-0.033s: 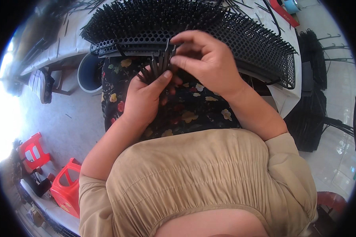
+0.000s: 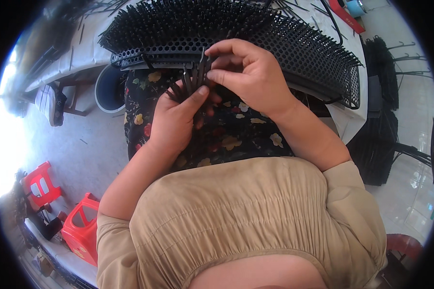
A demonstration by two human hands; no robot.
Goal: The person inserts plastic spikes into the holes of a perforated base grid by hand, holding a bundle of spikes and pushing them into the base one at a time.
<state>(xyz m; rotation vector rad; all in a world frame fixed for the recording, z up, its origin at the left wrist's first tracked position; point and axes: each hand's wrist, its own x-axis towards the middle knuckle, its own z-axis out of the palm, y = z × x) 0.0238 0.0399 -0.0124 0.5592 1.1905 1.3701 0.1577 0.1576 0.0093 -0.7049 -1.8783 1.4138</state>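
Note:
My left hand (image 2: 176,120) rests over my lap on a dark floral skirt (image 2: 236,132) and is shut on a bundle of thin black sticks (image 2: 188,82) that fan upward. Just right of it, my right hand (image 2: 248,72) pinches the top of one or two sticks from that bundle with thumb and fingertips. Both hands are at the near edge of a black perforated panel (image 2: 299,45), which lies on the table and bristles with several upright black sticks.
The panel sits on a white-covered table (image 2: 89,50) strewn with loose sticks. A grey bucket (image 2: 106,89) stands under the table's left side. Two red plastic stools (image 2: 84,221) are on the floor at lower left. Heaps of black sticks (image 2: 378,139) lie at the right.

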